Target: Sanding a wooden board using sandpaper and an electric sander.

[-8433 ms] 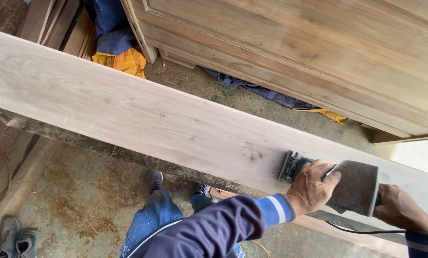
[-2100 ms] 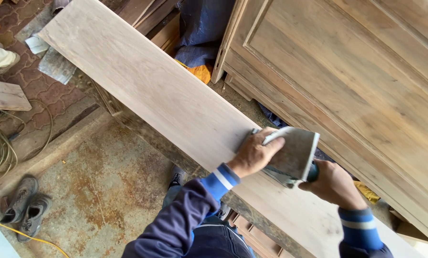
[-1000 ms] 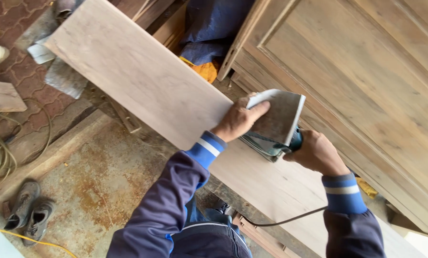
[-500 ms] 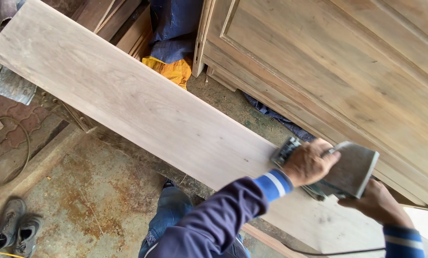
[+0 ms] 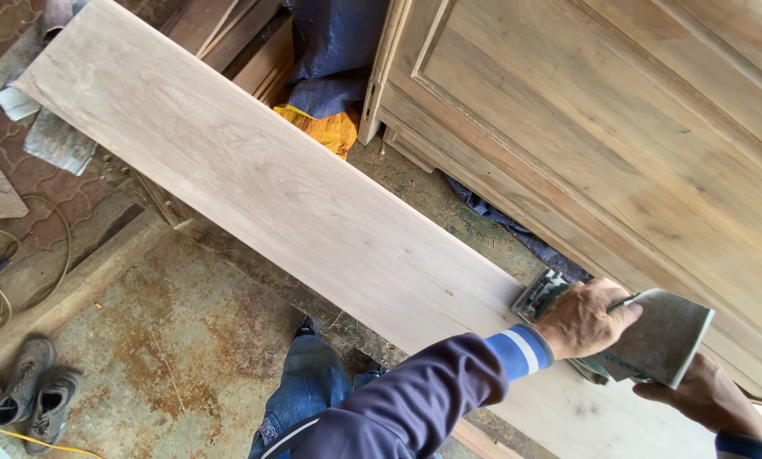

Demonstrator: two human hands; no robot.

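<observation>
Sander (image 5: 568, 319) sits flat on the plank (image 5: 253, 187), at the lower right part of the board, close to its far edge beside the panelled door (image 5: 619, 144). Your left hand (image 5: 580, 321) is closed over the sander's front, fingers wrapped down on the body and on the loose sheet of sandpaper (image 5: 665, 336) that sticks up from it. Your right hand (image 5: 708, 399) is behind; its fingers curl toward the rear handle, but you cannot tell from here how firmly they close. As for progress, the whole board looks pale and even, so I judge much of the face already worked, with the stretch under and beyond your hands left. Compared with half a second ago, the sander lies a little further right and lower in view. 2 shoes (image 5: 32, 395) lie on the floor (image 5: 185, 340).
</observation>
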